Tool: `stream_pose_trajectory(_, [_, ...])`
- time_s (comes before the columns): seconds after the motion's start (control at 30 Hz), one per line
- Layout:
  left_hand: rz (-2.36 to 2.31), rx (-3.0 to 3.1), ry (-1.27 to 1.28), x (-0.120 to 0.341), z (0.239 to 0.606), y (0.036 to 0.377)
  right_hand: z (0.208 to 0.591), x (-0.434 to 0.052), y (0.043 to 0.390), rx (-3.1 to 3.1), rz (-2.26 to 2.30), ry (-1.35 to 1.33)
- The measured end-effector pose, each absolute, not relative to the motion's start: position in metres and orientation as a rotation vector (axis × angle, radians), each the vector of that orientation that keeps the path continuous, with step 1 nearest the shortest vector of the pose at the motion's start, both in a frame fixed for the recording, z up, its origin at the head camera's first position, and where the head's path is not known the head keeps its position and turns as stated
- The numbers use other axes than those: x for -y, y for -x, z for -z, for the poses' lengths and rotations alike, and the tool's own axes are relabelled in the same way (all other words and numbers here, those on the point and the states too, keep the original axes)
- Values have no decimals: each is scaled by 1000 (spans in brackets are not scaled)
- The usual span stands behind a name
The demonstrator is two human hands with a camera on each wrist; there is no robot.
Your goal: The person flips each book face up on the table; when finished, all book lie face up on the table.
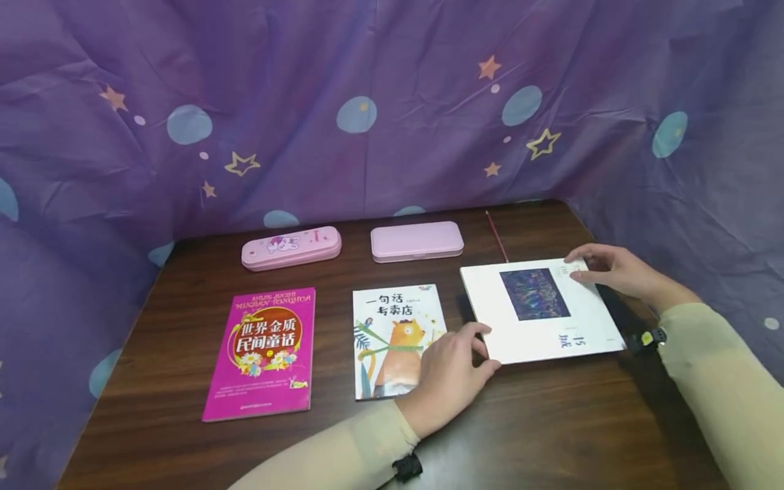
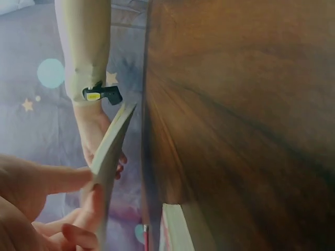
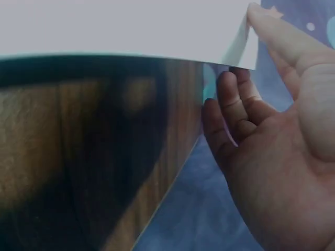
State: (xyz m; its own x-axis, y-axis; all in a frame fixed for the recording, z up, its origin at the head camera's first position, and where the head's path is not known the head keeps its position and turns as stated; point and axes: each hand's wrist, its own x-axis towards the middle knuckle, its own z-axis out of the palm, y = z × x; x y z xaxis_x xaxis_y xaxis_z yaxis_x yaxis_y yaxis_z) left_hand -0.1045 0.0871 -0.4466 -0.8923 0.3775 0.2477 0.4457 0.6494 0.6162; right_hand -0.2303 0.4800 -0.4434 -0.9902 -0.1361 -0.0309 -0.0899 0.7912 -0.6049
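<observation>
A white book (image 1: 593, 314) with a dark square picture on its cover is held above the right part of the table, its print turned sideways. The thumb and fingers of my left hand (image 1: 450, 374) pinch its near left corner; in the left wrist view the book (image 2: 112, 144) is seen edge-on. My right hand (image 1: 625, 275) pinches the far right corner. In the right wrist view, the thumb lies on the cover and the fingers of this hand (image 3: 285, 130) are partly hidden behind the book (image 3: 125, 26). A picture book with a bear (image 1: 392, 364) lies beside my left hand.
A magenta book (image 1: 260, 357) lies at the left. Behind stand a decorated pink pencil case (image 1: 291, 249) and a plain pink one (image 1: 418, 241). A red pencil (image 1: 497, 235) points away beyond the white book. A purple curtain (image 1: 367, 102) backs the wooden table (image 1: 533, 422).
</observation>
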Motion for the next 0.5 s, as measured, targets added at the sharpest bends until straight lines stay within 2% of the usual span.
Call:
stream_pose_trajectory(0.27, [798,2939,731,-91,461,105,468,-482,231,-2847,928,326])
stream_pose_trajectory(0.5, [762,2981,754,-96,467,100,475,-478,234,-2846,856,380])
